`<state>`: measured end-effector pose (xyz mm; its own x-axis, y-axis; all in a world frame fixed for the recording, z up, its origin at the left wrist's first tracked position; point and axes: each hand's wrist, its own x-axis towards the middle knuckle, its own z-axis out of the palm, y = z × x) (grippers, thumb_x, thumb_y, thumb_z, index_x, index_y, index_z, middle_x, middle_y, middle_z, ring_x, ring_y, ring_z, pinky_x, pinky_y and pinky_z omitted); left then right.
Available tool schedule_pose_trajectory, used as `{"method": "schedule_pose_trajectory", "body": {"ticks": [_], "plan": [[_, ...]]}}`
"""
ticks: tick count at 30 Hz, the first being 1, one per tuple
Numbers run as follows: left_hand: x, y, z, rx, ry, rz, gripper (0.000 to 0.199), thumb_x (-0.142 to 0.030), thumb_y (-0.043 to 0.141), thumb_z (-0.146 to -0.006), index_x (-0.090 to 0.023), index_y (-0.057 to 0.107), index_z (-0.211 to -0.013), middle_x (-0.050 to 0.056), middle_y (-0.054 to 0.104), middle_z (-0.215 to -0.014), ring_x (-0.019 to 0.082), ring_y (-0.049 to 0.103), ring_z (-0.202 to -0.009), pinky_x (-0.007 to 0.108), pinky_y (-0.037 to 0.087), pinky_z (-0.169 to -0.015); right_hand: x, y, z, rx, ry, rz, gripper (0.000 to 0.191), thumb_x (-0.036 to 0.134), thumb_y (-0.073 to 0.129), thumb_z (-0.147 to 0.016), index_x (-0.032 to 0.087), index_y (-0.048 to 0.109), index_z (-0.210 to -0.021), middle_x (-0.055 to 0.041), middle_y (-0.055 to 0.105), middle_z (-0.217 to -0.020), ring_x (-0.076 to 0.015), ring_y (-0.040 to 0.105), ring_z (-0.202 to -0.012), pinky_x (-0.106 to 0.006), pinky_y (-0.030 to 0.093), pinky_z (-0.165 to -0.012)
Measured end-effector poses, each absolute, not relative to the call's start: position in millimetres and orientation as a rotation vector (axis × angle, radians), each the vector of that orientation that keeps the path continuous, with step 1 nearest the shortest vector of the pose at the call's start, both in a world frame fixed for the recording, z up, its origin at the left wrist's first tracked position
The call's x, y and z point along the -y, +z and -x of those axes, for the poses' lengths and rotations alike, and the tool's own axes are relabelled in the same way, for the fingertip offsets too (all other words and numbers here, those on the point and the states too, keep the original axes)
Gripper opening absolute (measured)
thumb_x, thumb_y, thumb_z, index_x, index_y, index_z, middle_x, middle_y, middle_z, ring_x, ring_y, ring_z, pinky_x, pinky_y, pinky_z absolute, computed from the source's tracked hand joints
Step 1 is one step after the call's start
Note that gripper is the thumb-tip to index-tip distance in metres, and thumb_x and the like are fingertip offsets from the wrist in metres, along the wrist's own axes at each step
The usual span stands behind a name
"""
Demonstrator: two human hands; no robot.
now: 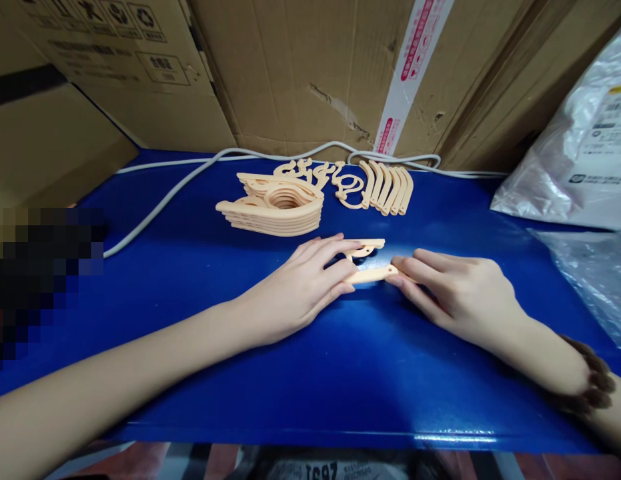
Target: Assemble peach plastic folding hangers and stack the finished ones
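Note:
My left hand (303,287) is closed over a cream plastic folding-hanger body (371,274), holding it just above or on the blue table. Much of that body is hidden under my fingers. From the right, my right hand (460,293) pinches a small cream hanger arm (405,275) against the body's holed right end. Most of this arm is covered by the fingers, so I cannot tell whether it is joined. Behind my left hand lies a stack of hanger bodies (270,219). Several loose hooks (293,168) and a row of curved hanger arms (387,190) lie farther back.
The blue table (310,387) ends at a front edge close to me. Cardboard boxes (300,73) stand along the back. A white cable (163,217) runs across the rear and left. Clear plastic bags (565,160) lie at the right.

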<state>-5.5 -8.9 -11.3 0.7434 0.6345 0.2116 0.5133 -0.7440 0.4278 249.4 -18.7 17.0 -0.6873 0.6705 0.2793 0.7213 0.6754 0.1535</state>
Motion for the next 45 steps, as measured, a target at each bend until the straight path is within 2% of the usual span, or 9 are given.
{"method": "schedule_pose_trajectory", "body": {"ticks": [6, 11, 22, 27, 30, 32, 36, 41, 45], "plan": [[8.9, -9.0, 6.1, -0.865, 0.488, -2.603, 0.022, -0.029, 0.035, -0.103, -0.018, 0.054, -0.107, 0.012, 0.042, -0.148, 0.029, 0.03, -0.143, 0.049, 0.031, -0.115, 20.3, 18.6, -250.7, 2.691, -0.462, 1.058, 0.034, 0.037, 0.041, -0.1, 0.019, 0.069, -0.1, 0.0, 0.06, -0.066, -0.0112, 0.056, -0.056, -0.027, 0.028, -0.051], [8.6, -8.3, 6.3, -0.845, 0.464, -2.612, 0.022, -0.029, 0.035, -0.103, -0.019, 0.054, -0.109, 0.012, 0.042, -0.149, 0.029, 0.029, -0.144, 0.05, 0.03, -0.116, 18.1, 19.3, -253.6, 2.707, -0.345, 1.065, 0.034, 0.039, 0.041, -0.1, 0.021, 0.07, -0.102, 0.0016, 0.057, -0.063, -0.0093, 0.053, -0.053, -0.027, 0.026, -0.05], [7.0, -7.8, 9.8, -0.733, 0.45, -2.607, 0.022, -0.03, 0.037, -0.103, -0.02, 0.056, -0.108, 0.009, 0.043, -0.149, 0.025, 0.032, -0.143, 0.046, 0.026, -0.119, 18.4, 20.3, -249.7, 2.745, -0.08, 0.976, 0.036, 0.039, 0.046, -0.096, 0.019, 0.063, -0.07, 0.0018, 0.055, -0.056, -0.0088, 0.048, -0.049, -0.027, 0.023, -0.05], [10.1, -4.9, 9.6, -0.722, 0.423, -2.549, 0.04, -0.053, 0.048, -0.096, -0.024, 0.057, -0.122, 0.009, 0.042, -0.15, 0.029, 0.033, -0.142, 0.046, 0.033, -0.113, 23.8, 21.5, -248.8, 2.801, 0.261, 0.741, 0.029, 0.039, 0.051, -0.087, 0.021, 0.055, -0.064, 0.0031, 0.05, -0.053, -0.0101, 0.041, -0.047, -0.028, 0.025, -0.051], [12.6, -6.4, 7.8, -0.743, 0.494, -2.473, 0.058, -0.065, 0.039, -0.094, -0.024, 0.053, -0.133, 0.009, 0.042, -0.149, 0.029, 0.034, -0.14, 0.047, 0.031, -0.114, 33.6, 24.3, -244.6, 2.744, 0.44, 0.643, 0.029, 0.04, 0.05, -0.084, 0.022, 0.048, -0.061, 0.0039, 0.044, -0.052, -0.0111, 0.036, -0.047, -0.03, 0.024, -0.052], [13.3, -7.3, 6.4, -0.778, 0.565, -2.419, 0.055, -0.059, 0.034, -0.098, -0.023, 0.053, -0.134, 0.009, 0.046, -0.146, 0.026, 0.038, -0.138, 0.044, 0.033, -0.114, 39.6, 24.6, -240.2, 2.71, 0.479, 0.58, 0.036, 0.048, 0.049, -0.086, 0.023, 0.045, -0.06, 0.0043, 0.041, -0.05, -0.0116, 0.033, -0.046, -0.031, 0.022, -0.052], [10.7, -7.2, 5.7, -0.88, 0.644, -2.353, 0.032, -0.035, 0.055, -0.094, -0.023, 0.062, -0.123, 0.007, 0.052, -0.136, 0.021, 0.05, -0.126, 0.034, 0.04, -0.108, 47.3, 16.9, -231.3, 2.653, 0.38, 0.474, 0.054, 0.064, 0.044, -0.09, 0.022, 0.042, -0.056, 0.0045, 0.038, -0.049, -0.0114, 0.027, -0.046, -0.032, 0.016, -0.051], [5.6, -8.5, 7.9, -0.847, 0.722, -2.338, 0.023, -0.026, 0.063, -0.089, -0.022, 0.069, -0.112, 0.005, 0.056, -0.129, 0.017, 0.058, -0.117, 0.027, 0.044, -0.103, 49.4, 6.4, -228.3, 2.619, 0.289, 0.405, 0.051, 0.061, 0.043, -0.091, 0.019, 0.058, -0.067, 0.0023, 0.04, -0.054, -0.0136, 0.027, -0.051, -0.033, 0.014, -0.052], [6.1, -10.2, 7.7, -0.834, 0.834, -2.332, 0.026, -0.024, 0.062, -0.09, -0.017, 0.066, -0.115, 0.006, 0.06, -0.124, 0.015, 0.06, -0.114, 0.024, 0.045, -0.102, 43.0, 11.7, -231.5, 2.624, 0.243, 0.443, 0.048, 0.063, 0.051, -0.086, 0.017, 0.064, -0.083, -0.0013, 0.05, -0.066, -0.0151, 0.036, -0.06, -0.032, 0.023, -0.057]]}}
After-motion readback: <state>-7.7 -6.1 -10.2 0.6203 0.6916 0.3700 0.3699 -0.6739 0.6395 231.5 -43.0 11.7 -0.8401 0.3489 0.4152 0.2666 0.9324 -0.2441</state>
